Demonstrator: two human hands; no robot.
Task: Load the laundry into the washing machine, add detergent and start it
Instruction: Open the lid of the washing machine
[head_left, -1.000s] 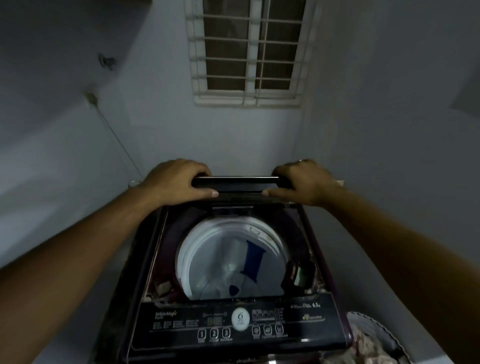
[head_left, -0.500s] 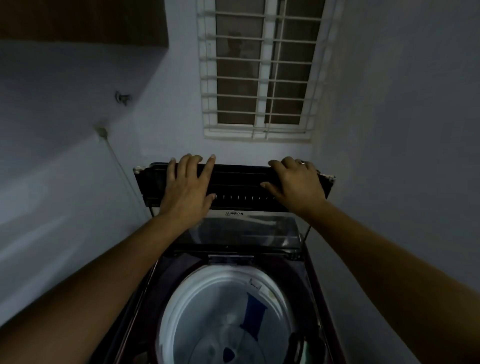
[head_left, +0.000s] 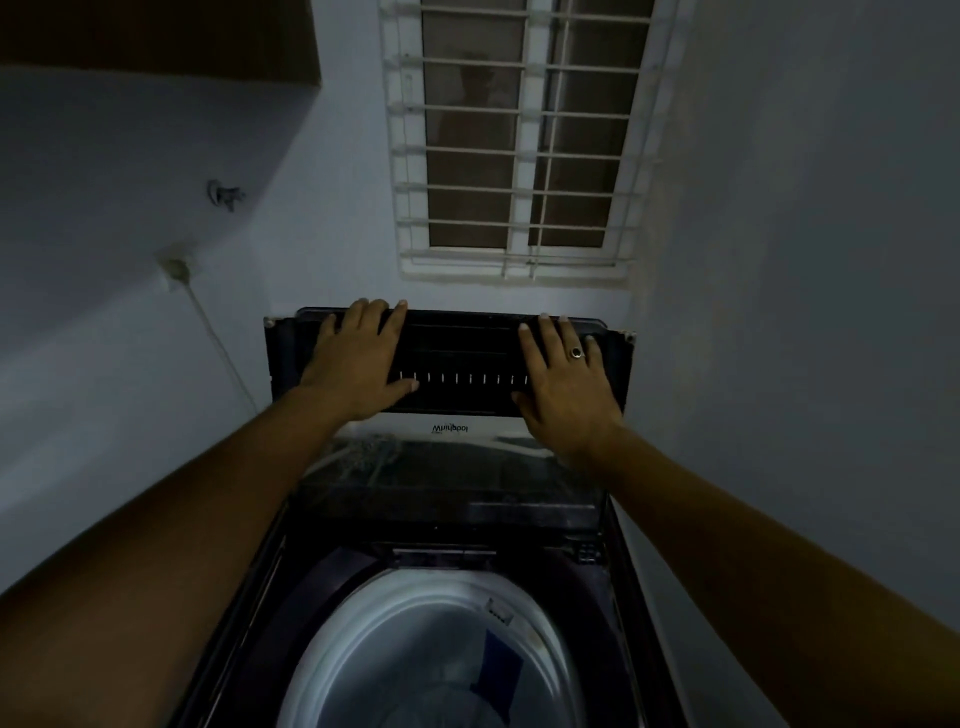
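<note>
A dark top-loading washing machine (head_left: 291, 597) stands below me in a dim corner. Its folding lid (head_left: 462, 358) is raised upright against the back wall. My left hand (head_left: 358, 358) lies flat on the lid's left part, fingers spread over the top edge. My right hand (head_left: 563, 379), with a ring on one finger, presses flat on the lid's right part. The white drum (head_left: 363, 639) is open below, with a blue patch inside at its right. No laundry or detergent is in view.
A barred window (head_left: 524, 130) sits in the back wall above the lid. Walls stand close on the left and right. A wall socket (head_left: 176, 270) with a cable running down and a tap (head_left: 226, 195) are on the left wall. A dark shelf (head_left: 156, 36) hangs top left.
The lid has swung from half raised to fully upright against the wall. Both hands went from gripping its front edge to lying flat on it. My view has tilted upward.
</note>
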